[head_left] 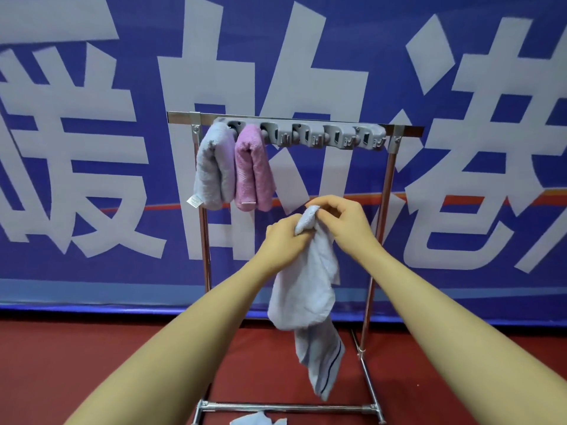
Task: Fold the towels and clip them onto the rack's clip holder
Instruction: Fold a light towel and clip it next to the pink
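A metal rack (387, 179) carries a grey clip holder (310, 133) along its top bar. A folded grey towel (213, 167) and a folded pink towel (253, 170) hang from the holder's two leftmost clips. In front of the rack, below the holder, both hands hold a pale blue-grey towel (306, 289) that hangs down loosely. My left hand (283, 237) grips its bunched top from the left. My right hand (340, 219) pinches the top edge with fingers and thumb.
Another pale towel (257, 420) lies on the red floor by the rack's base bar (288, 406). A blue banner with large white characters (92, 148) stands right behind the rack. Several clips on the holder's right part hold nothing.
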The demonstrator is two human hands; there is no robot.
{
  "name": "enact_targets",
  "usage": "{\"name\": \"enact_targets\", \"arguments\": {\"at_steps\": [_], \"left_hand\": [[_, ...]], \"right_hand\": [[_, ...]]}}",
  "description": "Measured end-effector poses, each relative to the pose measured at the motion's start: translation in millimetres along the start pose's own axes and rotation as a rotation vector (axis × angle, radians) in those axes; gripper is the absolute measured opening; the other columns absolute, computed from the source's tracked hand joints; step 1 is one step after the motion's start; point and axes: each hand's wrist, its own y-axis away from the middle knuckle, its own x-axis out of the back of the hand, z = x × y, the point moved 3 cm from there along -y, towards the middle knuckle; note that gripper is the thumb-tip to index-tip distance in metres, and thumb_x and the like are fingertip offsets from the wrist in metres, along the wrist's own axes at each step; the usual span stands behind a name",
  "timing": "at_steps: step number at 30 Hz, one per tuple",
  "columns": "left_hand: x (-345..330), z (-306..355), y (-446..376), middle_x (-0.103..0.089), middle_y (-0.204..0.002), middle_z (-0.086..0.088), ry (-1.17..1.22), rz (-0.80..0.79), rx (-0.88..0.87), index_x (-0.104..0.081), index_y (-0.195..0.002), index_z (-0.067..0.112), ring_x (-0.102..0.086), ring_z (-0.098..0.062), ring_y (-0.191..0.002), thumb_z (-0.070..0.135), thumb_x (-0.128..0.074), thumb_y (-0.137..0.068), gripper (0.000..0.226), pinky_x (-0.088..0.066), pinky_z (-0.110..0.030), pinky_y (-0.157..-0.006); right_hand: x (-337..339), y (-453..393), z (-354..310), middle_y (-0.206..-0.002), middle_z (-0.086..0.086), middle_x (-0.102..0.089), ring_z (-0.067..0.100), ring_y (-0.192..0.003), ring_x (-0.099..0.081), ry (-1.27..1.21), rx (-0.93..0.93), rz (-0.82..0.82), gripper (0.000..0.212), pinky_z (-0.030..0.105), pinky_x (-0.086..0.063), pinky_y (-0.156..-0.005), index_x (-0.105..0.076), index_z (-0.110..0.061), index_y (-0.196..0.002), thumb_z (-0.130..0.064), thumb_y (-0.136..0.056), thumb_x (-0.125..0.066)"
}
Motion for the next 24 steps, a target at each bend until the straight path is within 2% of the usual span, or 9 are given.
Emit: {"name": "enact_targets", "arguments": {"at_steps": [3, 6, 9, 10, 13, 16, 18, 21, 24], "left_hand": [[7, -3, -4, -0.062, -0.076, 0.006, -0.037, 0.016, 0.03, -0.055, -0.075, 0.024, -0.058, -0.021, -0.079, 0.021, -0.042, -0.078, 0.013, -0.047, -0.042, -0.084], [17, -7, -11, -0.058, -0.071, 0.008, -0.053, 0.028, 0.02, -0.054, -0.073, 0.02, -0.053, -0.018, -0.073, 0.021, -0.04, -0.072, 0.014, -0.046, -0.042, -0.08], [24, -9, -18, -0.066, -0.083, 0.0, -0.078, 0.028, 0.009, -0.059, -0.081, 0.014, -0.06, -0.021, -0.081, 0.022, -0.042, -0.074, 0.021, -0.049, -0.042, -0.08], [27, -10, -20, -0.067, -0.086, -0.002, -0.085, 0.028, 0.004, -0.06, -0.084, 0.014, -0.061, -0.022, -0.083, 0.022, -0.043, -0.076, 0.021, -0.05, -0.04, -0.08], [33, -12, -21, -0.062, -0.079, 0.002, -0.086, 0.047, -0.007, -0.058, -0.081, 0.012, -0.055, -0.018, -0.074, 0.013, -0.047, -0.085, 0.012, -0.045, -0.031, -0.07], [41, -12, -18, -0.06, -0.077, 0.004, -0.091, 0.062, -0.031, -0.058, -0.082, 0.011, -0.05, -0.01, -0.071, 0.009, -0.047, -0.088, 0.013, -0.041, -0.022, -0.063], [49, -16, -15, -0.064, -0.085, 0.0, -0.153, 0.073, -0.053, -0.058, -0.089, 0.011, -0.056, -0.014, -0.077, 0.011, -0.046, -0.089, 0.012, -0.046, -0.027, -0.068], [60, -26, -9, -0.064, -0.091, -0.006, -0.458, 0.14, -0.031, -0.053, -0.098, 0.012, -0.059, -0.027, -0.083, 0.024, -0.043, -0.094, 0.016, -0.05, -0.042, -0.072], [62, -35, -5, -0.065, -0.082, -0.008, -0.729, 0.246, -0.08, -0.054, -0.095, 0.009, -0.059, -0.031, -0.074, 0.039, -0.036, -0.096, 0.035, -0.046, -0.038, -0.061]], "right_hand": [[9, 7, 14, -0.096, -0.002, -0.066, 0.002, -0.088, -0.06, 0.054, -0.021, -0.014, 0.022, 0.015, -0.049, -0.079, -0.065, -0.016, -0.108, -0.007, -0.088, -0.06], [12, 24, 51, -0.104, 0.0, -0.061, 0.016, -0.095, -0.056, 0.127, -0.151, -0.102, 0.041, 0.023, -0.046, -0.086, -0.057, -0.028, -0.112, -0.001, -0.081, -0.061], [3, 48, 87, -0.112, -0.009, -0.057, 0.014, -0.102, -0.052, 0.29, -0.275, -0.256, 0.053, 0.04, -0.036, -0.102, -0.047, -0.035, -0.115, -0.015, -0.073, -0.072], [-2, 54, 93, -0.113, -0.01, -0.056, 0.013, -0.102, -0.051, 0.342, -0.307, -0.292, 0.056, 0.039, -0.032, -0.103, -0.046, -0.033, -0.117, -0.021, -0.072, -0.076], [-20, 58, 96, -0.106, -0.014, -0.057, 0.009, -0.097, -0.052, 0.408, -0.329, -0.264, 0.045, 0.031, -0.025, -0.092, -0.05, -0.031, -0.108, -0.033, -0.073, -0.077], [-34, 48, 89, -0.09, -0.002, -0.057, 0.018, -0.087, -0.052, 0.399, -0.249, -0.166, 0.013, 0.039, -0.031, -0.096, -0.056, -0.023, -0.084, -0.013, -0.081, -0.064], [-35, 40, 87, -0.081, 0.001, -0.052, 0.022, -0.08, -0.051, 0.422, -0.187, -0.108, 0.013, 0.041, -0.038, -0.091, -0.059, -0.015, -0.076, -0.004, -0.083, -0.056], [-21, 30, 81, -0.078, 0.001, -0.057, 0.018, -0.072, -0.054, 0.358, -0.174, 0.027, 0.018, 0.031, -0.045, -0.068, -0.07, -0.018, -0.084, -0.007, -0.087, -0.055], [-10, 21, 77, -0.065, 0.005, -0.063, 0.015, -0.055, -0.055, 0.233, -0.24, 0.145, 0.024, 0.033, -0.05, -0.057, -0.071, -0.015, -0.085, -0.002, -0.086, -0.051]]}}
